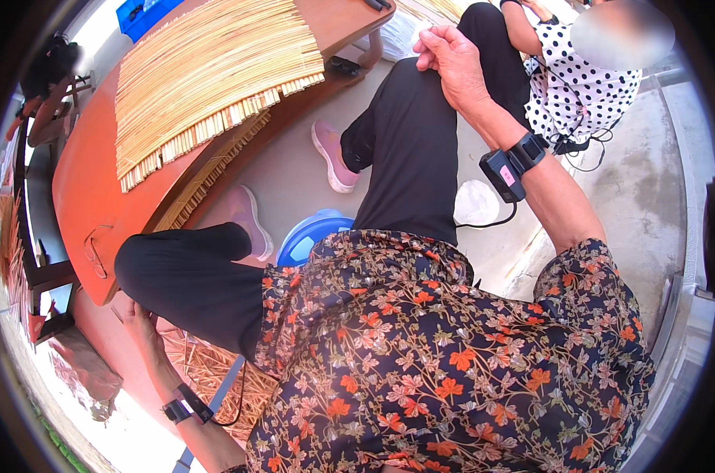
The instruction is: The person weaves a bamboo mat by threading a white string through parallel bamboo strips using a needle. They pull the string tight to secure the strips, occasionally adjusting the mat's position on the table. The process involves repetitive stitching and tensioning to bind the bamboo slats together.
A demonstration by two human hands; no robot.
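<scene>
My right hand (457, 69) is raised over my right knee, its fingers curled in with the thumb against them. Whatever it may hold is too small or hidden to make out. My left hand (142, 327) hangs low beside my left knee, below the table's near corner. Its fingers are partly hidden, so their grip is unclear. Close to it lies a heap of dry straw-like stalks (215, 370). On the reddish-brown table (85, 189) in front of me rests a mat of pale stalks (215, 79) laid side by side, with blunt cut ends along its near edge.
Eyeglasses (96, 252) lie on the table's near left end. Another layer of stalks (215, 169) shows under the tabletop. A blue container (298, 240) stands between my legs. A person in a polka-dot top (562, 87) sits at the right. A blue bin (145, 16) is at the back.
</scene>
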